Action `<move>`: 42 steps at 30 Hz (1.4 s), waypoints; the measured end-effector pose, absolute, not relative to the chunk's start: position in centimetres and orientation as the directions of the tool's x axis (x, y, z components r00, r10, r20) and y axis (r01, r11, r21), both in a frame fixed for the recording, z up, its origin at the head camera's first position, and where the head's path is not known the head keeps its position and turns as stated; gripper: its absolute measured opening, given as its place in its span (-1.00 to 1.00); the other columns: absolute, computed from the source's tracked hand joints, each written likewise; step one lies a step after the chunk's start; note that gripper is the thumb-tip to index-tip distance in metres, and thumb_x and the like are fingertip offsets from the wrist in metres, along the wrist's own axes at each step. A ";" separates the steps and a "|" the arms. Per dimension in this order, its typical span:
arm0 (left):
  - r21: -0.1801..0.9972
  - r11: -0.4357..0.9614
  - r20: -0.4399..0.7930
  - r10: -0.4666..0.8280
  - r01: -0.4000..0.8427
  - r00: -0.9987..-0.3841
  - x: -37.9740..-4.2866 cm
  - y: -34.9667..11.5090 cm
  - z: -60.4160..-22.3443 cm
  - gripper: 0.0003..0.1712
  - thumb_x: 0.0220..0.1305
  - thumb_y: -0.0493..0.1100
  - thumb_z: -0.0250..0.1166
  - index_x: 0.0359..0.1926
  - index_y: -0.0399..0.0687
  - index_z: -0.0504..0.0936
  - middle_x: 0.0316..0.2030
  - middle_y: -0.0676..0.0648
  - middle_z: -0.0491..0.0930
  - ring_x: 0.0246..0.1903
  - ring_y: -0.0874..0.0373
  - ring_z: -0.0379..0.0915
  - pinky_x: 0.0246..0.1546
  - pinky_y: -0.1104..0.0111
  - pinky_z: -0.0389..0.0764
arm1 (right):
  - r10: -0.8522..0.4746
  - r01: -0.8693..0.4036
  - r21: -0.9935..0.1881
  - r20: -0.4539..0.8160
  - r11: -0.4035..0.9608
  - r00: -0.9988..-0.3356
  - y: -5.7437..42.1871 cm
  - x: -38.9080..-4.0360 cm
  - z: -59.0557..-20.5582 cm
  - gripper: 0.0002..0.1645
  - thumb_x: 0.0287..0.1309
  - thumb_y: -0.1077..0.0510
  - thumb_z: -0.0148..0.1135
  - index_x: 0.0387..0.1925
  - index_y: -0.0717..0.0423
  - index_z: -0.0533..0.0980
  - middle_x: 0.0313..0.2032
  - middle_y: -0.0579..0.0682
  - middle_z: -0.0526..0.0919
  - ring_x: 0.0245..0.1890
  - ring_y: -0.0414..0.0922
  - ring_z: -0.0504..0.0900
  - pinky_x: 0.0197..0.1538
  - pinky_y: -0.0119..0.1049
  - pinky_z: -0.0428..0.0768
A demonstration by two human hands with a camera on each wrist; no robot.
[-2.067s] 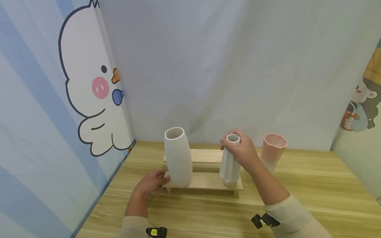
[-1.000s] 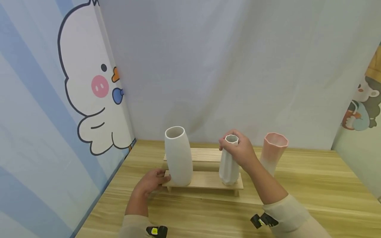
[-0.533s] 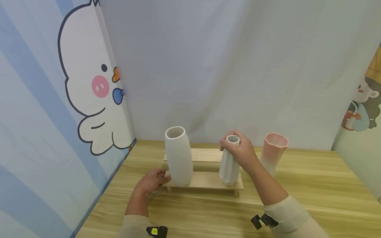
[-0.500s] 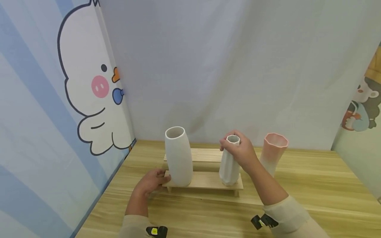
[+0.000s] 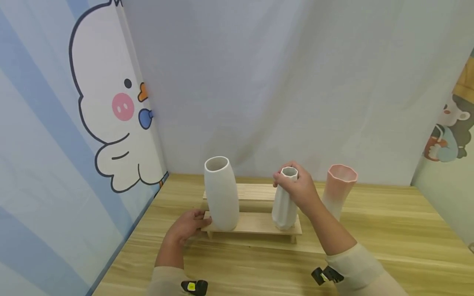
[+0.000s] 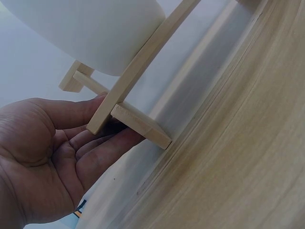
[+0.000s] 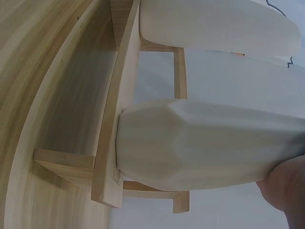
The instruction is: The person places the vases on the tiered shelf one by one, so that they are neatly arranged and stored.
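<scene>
A two-step wooden stand (image 5: 255,224) stands on the table. My left hand (image 5: 187,226) grips its left end; in the left wrist view the thumb lies on the board (image 6: 138,71) and the fingers curl beneath it. On the lower step's left side rises a tall smooth white vase (image 5: 222,197). Toward the right end of that step is a smaller faceted white vase (image 5: 284,209), its base right at the board in the right wrist view. My right hand (image 5: 301,189) holds this faceted vase round its neck, just under the rim.
A pink-and-white faceted vase (image 5: 338,191) stands on the wooden table (image 5: 389,230) right of the stand, partly behind my right forearm. A pale curtain (image 5: 277,82) hangs behind the table. A printed cartoon panel (image 5: 107,102) borders the left side.
Both hands keep their holds, and the vases and stand stay in place. The faceted vase's top has shifted only very slightly; the head view has moved a little.
</scene>
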State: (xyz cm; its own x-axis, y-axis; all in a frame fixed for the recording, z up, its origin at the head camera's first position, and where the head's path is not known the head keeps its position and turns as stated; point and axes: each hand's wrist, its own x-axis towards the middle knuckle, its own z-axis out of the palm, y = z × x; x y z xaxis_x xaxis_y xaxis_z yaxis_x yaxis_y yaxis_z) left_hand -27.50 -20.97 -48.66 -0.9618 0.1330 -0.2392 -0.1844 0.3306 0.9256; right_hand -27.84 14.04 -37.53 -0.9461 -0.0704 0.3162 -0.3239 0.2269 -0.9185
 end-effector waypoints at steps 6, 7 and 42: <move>0.925 0.334 -0.239 0.141 -0.181 -0.961 -27.4 -21.0 -48.5 -0.16 0.26 0.00 0.37 0.40 -0.34 0.27 0.39 -0.37 0.25 0.32 -0.26 0.29 0.15 -0.03 0.53 | -0.058 -0.322 -0.921 0.317 0.218 -0.947 13.9 -27.8 -37.5 -0.62 0.17 -0.13 0.36 -0.23 0.04 0.46 -0.36 0.10 0.70 -0.31 0.02 0.65 -0.23 -0.10 0.58; 0.925 0.333 -0.240 0.141 -0.182 -0.961 -27.3 -21.0 -48.4 -0.16 0.26 0.00 0.37 0.40 -0.34 0.27 0.39 -0.37 0.24 0.32 -0.26 0.29 0.15 -0.03 0.53 | -0.056 -0.319 -0.923 0.314 0.217 -0.948 13.9 -27.7 -37.5 -0.62 0.17 -0.13 0.36 -0.23 0.04 0.46 -0.36 0.09 0.70 -0.31 0.01 0.65 -0.22 -0.10 0.59; 0.930 0.327 -0.230 0.159 -0.168 -0.960 -27.3 -20.9 -48.2 -0.23 0.28 -0.04 0.36 0.38 -0.31 0.32 0.37 -0.34 0.30 0.29 -0.22 0.36 0.12 0.02 0.57 | -0.119 -0.610 -0.792 0.606 -0.003 -0.787 16.9 -27.4 -36.9 -0.29 0.34 0.20 0.14 0.42 0.07 0.09 0.30 0.25 0.39 0.26 -0.09 0.44 0.26 -0.42 0.39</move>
